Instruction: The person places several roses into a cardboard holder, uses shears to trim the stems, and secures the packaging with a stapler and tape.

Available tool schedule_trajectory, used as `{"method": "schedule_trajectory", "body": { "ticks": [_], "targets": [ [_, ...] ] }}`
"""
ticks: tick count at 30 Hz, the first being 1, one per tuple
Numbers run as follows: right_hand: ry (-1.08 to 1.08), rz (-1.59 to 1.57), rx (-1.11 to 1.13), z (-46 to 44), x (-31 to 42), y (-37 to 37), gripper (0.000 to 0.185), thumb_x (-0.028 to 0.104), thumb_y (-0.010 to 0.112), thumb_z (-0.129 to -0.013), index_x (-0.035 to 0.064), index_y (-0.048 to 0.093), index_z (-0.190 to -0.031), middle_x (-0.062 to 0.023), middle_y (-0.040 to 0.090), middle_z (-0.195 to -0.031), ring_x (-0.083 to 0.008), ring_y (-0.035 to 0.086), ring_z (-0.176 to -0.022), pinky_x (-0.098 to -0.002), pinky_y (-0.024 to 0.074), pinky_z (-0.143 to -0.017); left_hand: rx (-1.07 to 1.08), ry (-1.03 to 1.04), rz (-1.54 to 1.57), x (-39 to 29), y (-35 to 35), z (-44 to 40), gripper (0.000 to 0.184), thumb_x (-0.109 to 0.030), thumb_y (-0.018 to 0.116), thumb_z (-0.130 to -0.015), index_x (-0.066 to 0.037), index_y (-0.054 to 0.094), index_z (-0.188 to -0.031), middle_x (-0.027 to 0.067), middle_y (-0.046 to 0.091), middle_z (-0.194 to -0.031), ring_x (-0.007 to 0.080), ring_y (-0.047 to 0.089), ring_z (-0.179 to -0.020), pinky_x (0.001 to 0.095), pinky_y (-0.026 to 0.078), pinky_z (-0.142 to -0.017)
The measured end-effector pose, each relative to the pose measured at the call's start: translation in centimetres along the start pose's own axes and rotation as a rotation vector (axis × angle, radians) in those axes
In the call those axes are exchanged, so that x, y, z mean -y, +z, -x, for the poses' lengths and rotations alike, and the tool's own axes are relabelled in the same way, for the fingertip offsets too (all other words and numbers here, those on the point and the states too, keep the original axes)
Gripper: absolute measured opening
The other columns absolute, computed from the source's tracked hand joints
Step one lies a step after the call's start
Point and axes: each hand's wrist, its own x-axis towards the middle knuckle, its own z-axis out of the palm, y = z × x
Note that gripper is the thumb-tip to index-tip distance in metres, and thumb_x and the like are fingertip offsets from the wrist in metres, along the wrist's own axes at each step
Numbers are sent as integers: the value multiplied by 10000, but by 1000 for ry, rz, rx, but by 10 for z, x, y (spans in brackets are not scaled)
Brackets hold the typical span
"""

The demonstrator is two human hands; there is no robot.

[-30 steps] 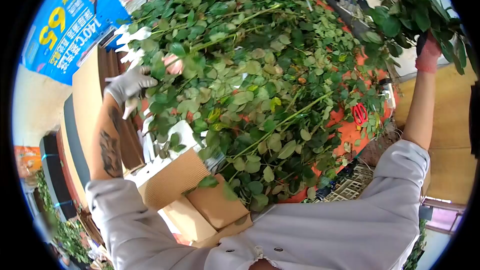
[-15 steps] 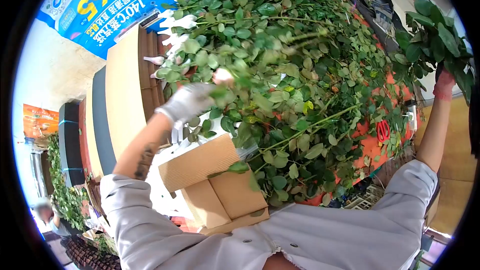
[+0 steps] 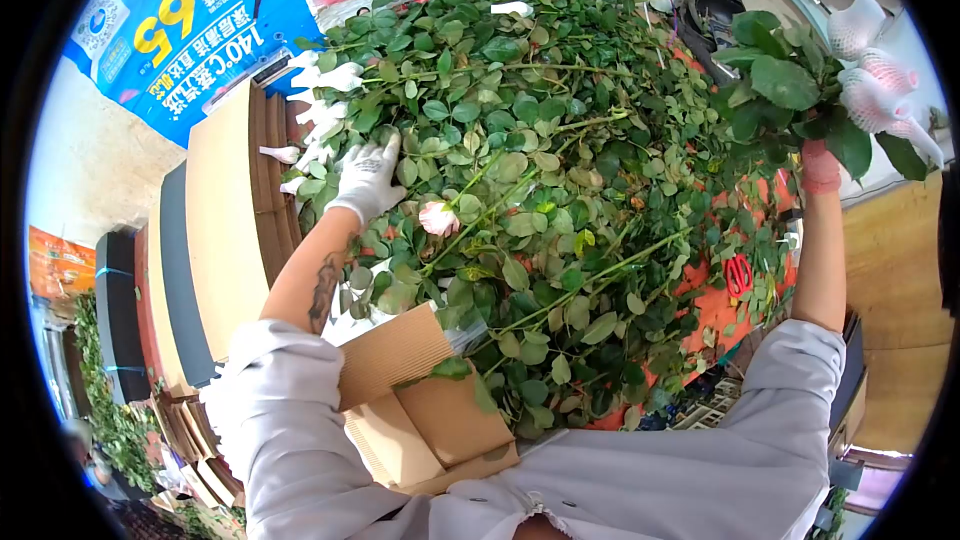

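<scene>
My left hand [image 3: 368,180], in a white glove, lies with its fingers stretched out on the heap of leafy rose stems [image 3: 560,160]. Just beside it, a pale pink rose [image 3: 439,218] rests on the leaves. White net-sleeved flower heads [image 3: 322,118] show beyond my left fingertips. At the far right, my right hand [image 3: 821,166], with a pink glove cuff, is raised and wrapped round a bunch of roses [image 3: 785,83]. White foam nets [image 3: 872,65] cover the heads of that bunch. Leaves hide most of my right fingers.
Red-handled scissors [image 3: 738,277] lie on the orange table surface [image 3: 715,318]. An open cardboard piece [image 3: 455,420] is close to my body. Stacked cardboard [image 3: 225,200] stands at left, and a dark shoe [image 3: 712,25] lies at the back right.
My left hand has let go of the pink rose, which now lies on the heap, and has reached farther away from me. The bunch in my right hand has turned, bringing its netted heads into view.
</scene>
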Motion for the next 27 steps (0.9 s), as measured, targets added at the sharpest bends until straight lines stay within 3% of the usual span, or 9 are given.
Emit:
{"method": "schedule_trajectory", "body": {
  "ticks": [6, 9, 12, 14, 17, 20, 23, 25, 27],
  "targets": [
    [26, -42, -13, 6, 3, -2, 168, 101, 596, -835, 31, 635, -982, -105, 638, -929, -260, 586, -849, -358, 455, -763, 286, -45, 476, -11, -61, -12, 495, -166, 556, -763, -142, 513, -1255, 190, 629, -1054, 315, 611, -974, 374, 475, -857],
    [34, -37, -8, 8, 4, -5, 174, 102, 596, -833, 30, 634, -987, -106, 636, -936, -260, 586, -855, -357, 454, -767, 11, 121, 622, -6, -72, -9, 434, -181, 559, -771, -109, 525, -1198, 189, 631, -1015, 344, 611, -925, 396, 484, -821],
    [36, -42, -6, 6, 6, -5, 181, 104, 595, -831, 30, 633, -991, -107, 635, -943, -260, 585, -861, -357, 454, -772, -131, 235, 538, -30, -96, 18, 500, -174, 576, -771, -98, 458, -1251, 184, 634, -923, 355, 622, -839, 405, 501, -756],
    [34, -47, 2, 5, 6, -3, 185, 105, 594, -830, 29, 632, -994, -108, 634, -947, -261, 585, -865, -356, 453, -774, 204, 313, 186, -61, -104, 36, 583, -220, 605, -782, -81, 378, -1301, 158, 592, -758, 322, 601, -660, 397, 508, -614],
    [39, -55, 8, 2, 8, 1, 191, 107, 594, -828, 29, 631, -999, -109, 632, -954, -261, 585, -870, -356, 452, -779, 347, 606, 195, -80, -77, 64, 819, -452, 566, -805, 37, 246, -1379, 187, 580, -829, 348, 546, -861, 420, 432, -858],
    [40, -53, 15, -1, 9, 0, 198, 108, 593, -826, 28, 630, -1004, -110, 631, -961, -261, 584, -876, -355, 452, -783, 459, 485, 225, -91, -89, 63, 803, -507, 518, -827, -23, 245, -1406, 181, 605, -925, 354, 558, -920, 401, 441, -864],
    [44, -60, 20, -1, 12, -1, 204, 110, 593, -825, 28, 629, -1008, -111, 629, -968, -262, 584, -882, -355, 451, -787, 408, 235, 389, -76, -107, 55, 508, -448, 508, -816, -161, 537, -1234, 165, 633, -1018, 337, 592, -976, 389, 461, -879],
    [50, -56, 32, 0, 13, -5, 209, 111, 592, -823, 28, 628, -1011, -111, 628, -973, -262, 584, -886, -354, 451, -790, -1, 105, 573, -34, -71, 28, 329, -321, 522, -828, -44, 621, -976, 148, 649, -867, 306, 633, -833, 388, 501, -752],
    [54, -56, 34, 1, 13, -8, 213, 112, 592, -822, 27, 628, -1014, -112, 627, -978, -262, 583, -889, -354, 450, -793, 247, -136, 297, 3, -40, 21, 293, -277, 555, -765, -42, 632, -923, 166, 649, -868, 296, 631, -836, 390, 495, -761]
  ]
}}
